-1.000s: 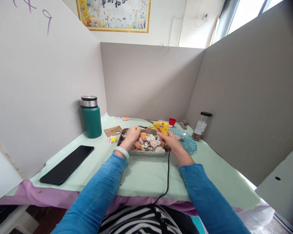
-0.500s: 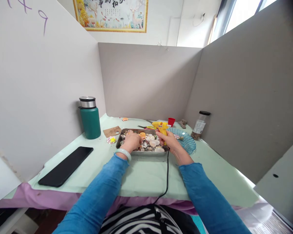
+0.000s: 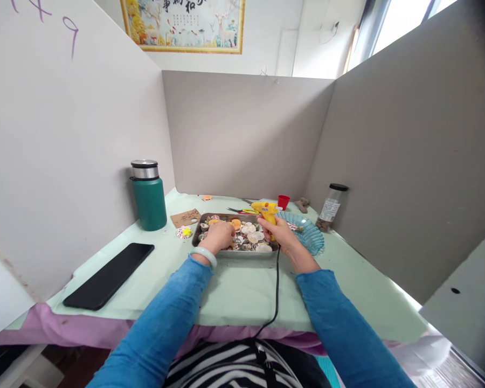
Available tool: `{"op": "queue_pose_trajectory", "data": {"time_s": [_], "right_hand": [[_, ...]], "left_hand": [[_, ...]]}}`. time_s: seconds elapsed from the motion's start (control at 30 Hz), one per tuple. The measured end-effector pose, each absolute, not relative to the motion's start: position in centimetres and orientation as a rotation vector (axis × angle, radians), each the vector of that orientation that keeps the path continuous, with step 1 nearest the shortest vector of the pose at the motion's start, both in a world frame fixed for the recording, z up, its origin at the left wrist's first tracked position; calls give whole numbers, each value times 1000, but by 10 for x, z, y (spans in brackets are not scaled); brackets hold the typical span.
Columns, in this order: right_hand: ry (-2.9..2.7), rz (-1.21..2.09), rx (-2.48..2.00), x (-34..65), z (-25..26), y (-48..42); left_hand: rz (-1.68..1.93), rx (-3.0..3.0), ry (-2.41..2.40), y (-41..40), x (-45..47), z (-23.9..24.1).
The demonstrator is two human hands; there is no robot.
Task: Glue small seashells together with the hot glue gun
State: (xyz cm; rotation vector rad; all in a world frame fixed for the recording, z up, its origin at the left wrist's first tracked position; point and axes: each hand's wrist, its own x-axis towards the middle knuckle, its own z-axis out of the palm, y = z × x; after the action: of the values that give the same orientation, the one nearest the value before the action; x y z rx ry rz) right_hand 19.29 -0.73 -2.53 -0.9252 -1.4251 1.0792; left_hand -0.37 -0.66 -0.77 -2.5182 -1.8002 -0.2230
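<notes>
A metal tray full of seashells lies in front of me. My left hand reaches into its left half, with curled fingers pointing down among the shells. Its fingertips are hidden, so what they pinch does not show. At the tray's right end my right hand is wrapped around the handle of a yellow hot glue gun. The gun's nozzle points left, and its black cord runs down to the table's front edge.
Left of the tray are a brown card, a small decorated disc, a green bottle and a black phone. Scissors lie behind. Rightward stand a blue glass plate, a red cup and a jar. Grey panels enclose the table.
</notes>
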Motion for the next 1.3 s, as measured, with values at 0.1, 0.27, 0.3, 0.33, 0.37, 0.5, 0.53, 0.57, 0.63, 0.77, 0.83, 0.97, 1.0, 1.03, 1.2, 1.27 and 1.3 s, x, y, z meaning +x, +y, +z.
{"op": "queue_pose_trajectory", "data": {"time_s": [0.1, 0.27, 0.3, 0.33, 0.37, 0.5, 0.53, 0.57, 0.63, 0.77, 0.83, 0.97, 1.0, 1.03, 1.2, 1.27, 1.3], "right_hand": [[-1423, 1091, -917, 192, -25, -7], [-1424, 1091, -918, 193, -25, -7], [-1426, 1089, -919, 193, -25, -7], [-1429, 1087, -922, 193, -26, -7], [-1433, 1086, -924, 193, -26, -7], [-1441, 1080, -922, 193, -26, -7], [-1441, 1080, -920, 193, -26, -7], [-1439, 1080, -920, 193, -25, -7], [-1437, 1077, -925, 193, -25, -8], [-1440, 1075, -923, 193, -25, -8], [-1440, 1078, -916, 193, -24, -9], [-1441, 1079, -926, 193, -23, -9], [-1442, 1077, -927, 193, -23, -9], [-1444, 1075, -925, 193, -23, -9], [-1430, 1084, -925, 192, -23, -9], [-1430, 1083, -923, 192, -23, -9], [-1434, 1082, -921, 192, -23, -9]], "left_hand": [[-202, -2512, -1824, -8, -3, -7], [-241, -2489, -1779, -6, -3, -8], [-247, -2498, -1773, -6, -3, -8], [-256, -2514, -1762, -5, -3, -8], [-268, -2533, -1743, -5, -3, -9], [-261, -2588, -1672, -6, -2, -9], [-231, -2595, -1677, -6, -1, -8], [-201, -2601, -1687, -7, -1, -8], [-163, -2607, -1698, -8, 0, -7], [-260, -2601, -1693, -8, 0, -8], [-388, -2583, -1700, -7, -1, -9], [-641, -2591, -1736, -2, -4, -10], [-703, -2608, -1752, 0, -5, -10], [-768, -2633, -1769, 1, -5, -9], [-989, -2786, -1874, 4, -6, -8], [-916, -2734, -1860, 3, -5, -9], [-866, -2692, -1836, 3, -5, -10]]}}
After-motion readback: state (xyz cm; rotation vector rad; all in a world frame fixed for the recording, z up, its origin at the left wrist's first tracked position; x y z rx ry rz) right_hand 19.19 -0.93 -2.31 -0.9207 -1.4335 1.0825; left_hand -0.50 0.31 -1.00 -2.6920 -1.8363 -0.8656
